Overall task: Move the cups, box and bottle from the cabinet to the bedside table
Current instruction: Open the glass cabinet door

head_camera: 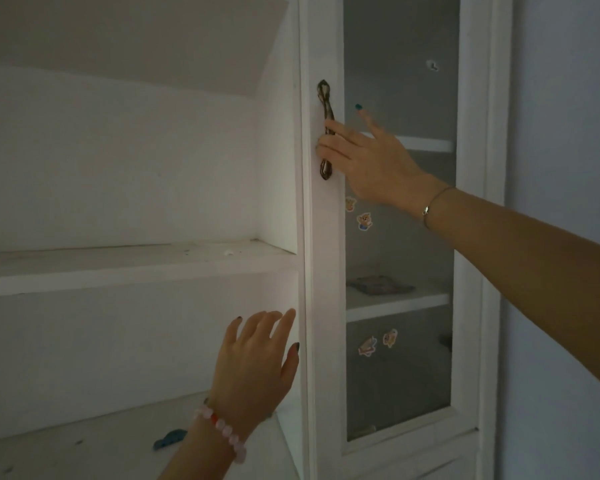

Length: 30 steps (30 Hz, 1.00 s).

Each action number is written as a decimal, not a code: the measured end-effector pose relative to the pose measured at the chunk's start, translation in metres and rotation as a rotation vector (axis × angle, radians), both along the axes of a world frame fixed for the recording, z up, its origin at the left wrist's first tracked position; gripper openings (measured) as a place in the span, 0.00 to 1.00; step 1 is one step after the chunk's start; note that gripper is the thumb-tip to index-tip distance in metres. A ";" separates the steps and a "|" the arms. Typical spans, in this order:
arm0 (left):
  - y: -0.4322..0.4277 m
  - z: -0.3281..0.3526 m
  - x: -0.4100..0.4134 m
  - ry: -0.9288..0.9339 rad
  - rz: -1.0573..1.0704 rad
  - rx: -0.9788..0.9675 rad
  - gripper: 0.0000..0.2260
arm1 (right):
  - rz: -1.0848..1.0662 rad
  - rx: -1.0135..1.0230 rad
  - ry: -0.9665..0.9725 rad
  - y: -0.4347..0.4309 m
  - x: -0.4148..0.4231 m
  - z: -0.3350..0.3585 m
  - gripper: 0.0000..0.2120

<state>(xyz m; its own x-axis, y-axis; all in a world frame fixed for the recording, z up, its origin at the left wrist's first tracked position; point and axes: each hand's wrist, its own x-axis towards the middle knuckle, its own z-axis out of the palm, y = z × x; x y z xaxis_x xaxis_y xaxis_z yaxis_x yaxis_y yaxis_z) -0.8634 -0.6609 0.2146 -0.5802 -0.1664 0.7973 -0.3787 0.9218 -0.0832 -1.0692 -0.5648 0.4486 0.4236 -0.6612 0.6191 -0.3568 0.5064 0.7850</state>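
The right hand [371,161], upper centre of the frame, hooks its middle fingers round the slim dark bronze-coloured metal handle [326,98], grasping it. The forefinger with its blue nail sticks up straight, off the handle and over the glass. That looks like a pulling hold, meant to swing the door rather than lift anything.

The handle is fixed upright on the white-painted stile of the glass-paned door [323,271], which runs down the middle of the picture. At lower centre the left hand [253,362] is released and holds nothing, its fingers spread and its thumb close to the door's free edge. Whether it touches the edge I cannot tell. It seems placed there to steady or catch the door.

This door belongs to the white wooden cabinet [471,237]. Behind the grey pane a flat pale packet [378,285] lies on a shelf at centre right, and small cartoon stickers [364,221] dot the glass. To the left stands an open white shelf [136,268], and a small blue object [170,441] lies on the ledge at lower left.

No cups, box or bottle can be seen, so they are probably deeper in the cabinet, out of sight. The bedside table is out of view. I judge the task to be at its opening step.
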 end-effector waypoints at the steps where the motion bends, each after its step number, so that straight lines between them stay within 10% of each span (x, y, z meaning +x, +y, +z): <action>1: 0.003 -0.003 0.000 -0.006 -0.001 0.007 0.21 | -0.008 -0.005 0.017 -0.001 0.000 0.000 0.26; 11: 0.021 -0.009 0.005 -0.023 0.001 0.032 0.21 | -0.081 -0.035 0.234 -0.004 0.012 0.007 0.14; 30: 0.073 -0.015 -0.002 -0.008 -0.033 0.002 0.20 | 0.289 -0.239 -0.012 0.127 0.020 -0.016 0.13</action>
